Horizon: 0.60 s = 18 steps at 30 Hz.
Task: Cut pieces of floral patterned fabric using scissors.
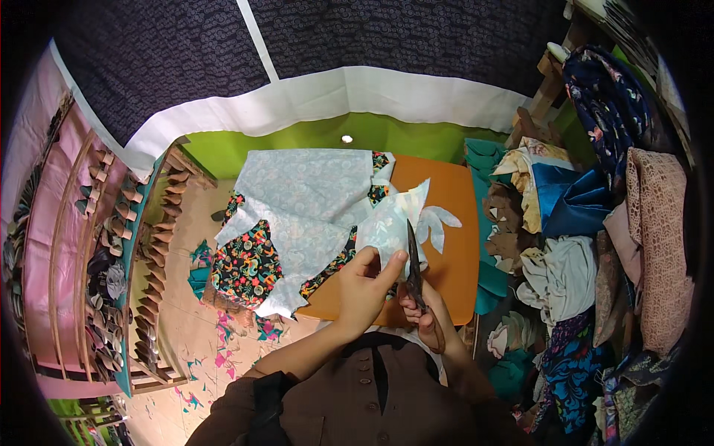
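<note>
Fingers: your left hand (364,288) pinches cloth (381,229), right hand (427,320) grips scissors (413,272) (trimming, likely); next cut wants it taut.

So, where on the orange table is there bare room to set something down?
The orange table is bare along its right side, between the pale lobed piece and the table's right edge, and at the far right corner beyond that piece. It's crowded on the left, under floral fabric, and near the middle, around the left hand and right hand with scissors.
</note>
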Available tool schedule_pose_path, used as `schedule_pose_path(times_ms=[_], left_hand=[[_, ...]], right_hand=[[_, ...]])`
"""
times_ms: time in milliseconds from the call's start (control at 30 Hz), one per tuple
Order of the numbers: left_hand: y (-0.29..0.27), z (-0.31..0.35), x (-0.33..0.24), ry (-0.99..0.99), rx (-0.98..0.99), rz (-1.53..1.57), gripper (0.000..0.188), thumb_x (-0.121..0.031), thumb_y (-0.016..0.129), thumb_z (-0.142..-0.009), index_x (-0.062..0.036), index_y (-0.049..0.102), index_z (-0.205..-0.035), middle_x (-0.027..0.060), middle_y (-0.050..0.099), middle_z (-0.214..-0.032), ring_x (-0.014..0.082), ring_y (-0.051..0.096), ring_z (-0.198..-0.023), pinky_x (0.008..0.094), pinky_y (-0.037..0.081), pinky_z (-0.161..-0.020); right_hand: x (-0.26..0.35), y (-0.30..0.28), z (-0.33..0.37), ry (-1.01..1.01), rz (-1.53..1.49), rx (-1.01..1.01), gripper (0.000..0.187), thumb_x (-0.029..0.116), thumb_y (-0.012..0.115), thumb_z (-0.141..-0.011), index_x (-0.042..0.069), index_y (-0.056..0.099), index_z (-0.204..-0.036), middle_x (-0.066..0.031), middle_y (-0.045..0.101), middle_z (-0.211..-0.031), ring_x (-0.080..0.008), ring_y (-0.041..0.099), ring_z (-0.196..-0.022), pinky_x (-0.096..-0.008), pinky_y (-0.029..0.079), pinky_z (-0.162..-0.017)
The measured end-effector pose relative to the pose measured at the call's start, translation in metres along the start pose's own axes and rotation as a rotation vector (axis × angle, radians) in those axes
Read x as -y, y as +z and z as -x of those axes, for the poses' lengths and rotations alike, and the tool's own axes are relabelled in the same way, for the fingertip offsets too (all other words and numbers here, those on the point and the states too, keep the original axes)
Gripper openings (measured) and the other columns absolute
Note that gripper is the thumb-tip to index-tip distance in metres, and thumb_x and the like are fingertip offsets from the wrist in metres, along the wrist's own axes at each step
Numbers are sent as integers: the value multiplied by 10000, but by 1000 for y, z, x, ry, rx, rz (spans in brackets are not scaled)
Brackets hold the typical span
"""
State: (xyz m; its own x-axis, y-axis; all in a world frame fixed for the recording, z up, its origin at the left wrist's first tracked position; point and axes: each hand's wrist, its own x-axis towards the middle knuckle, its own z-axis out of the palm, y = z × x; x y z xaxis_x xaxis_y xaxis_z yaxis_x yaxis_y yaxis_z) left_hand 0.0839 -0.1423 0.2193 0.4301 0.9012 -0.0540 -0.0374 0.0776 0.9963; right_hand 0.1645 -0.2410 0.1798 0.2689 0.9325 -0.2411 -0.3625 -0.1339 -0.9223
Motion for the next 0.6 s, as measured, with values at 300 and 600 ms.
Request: schedule_pose_path(times_ms=[300, 600], left_hand=[[4, 3, -4, 7, 40, 44, 315, -156, 630, -773, -60, 405, -574, -82, 341, -532, -7, 274, -494, 182, 197, -419], [5, 5, -7, 34, 25, 70, 388, -180, 642, -765, -85, 337, -544, -90, 297, -507, -7, 241, -486, 190, 170, -413]], right_hand=[[7, 1, 7, -14, -60, 17, 837, 751, 527, -486, 50, 395, -924, 50, 302, -681, 0, 233, -519, -135, 183, -451], [-7, -8, 10, -133, 43, 12, 716, 651, 478, -702, -31, 463, -917, -15, 410, -781, -54, 396, -630, -177, 338, -542]])
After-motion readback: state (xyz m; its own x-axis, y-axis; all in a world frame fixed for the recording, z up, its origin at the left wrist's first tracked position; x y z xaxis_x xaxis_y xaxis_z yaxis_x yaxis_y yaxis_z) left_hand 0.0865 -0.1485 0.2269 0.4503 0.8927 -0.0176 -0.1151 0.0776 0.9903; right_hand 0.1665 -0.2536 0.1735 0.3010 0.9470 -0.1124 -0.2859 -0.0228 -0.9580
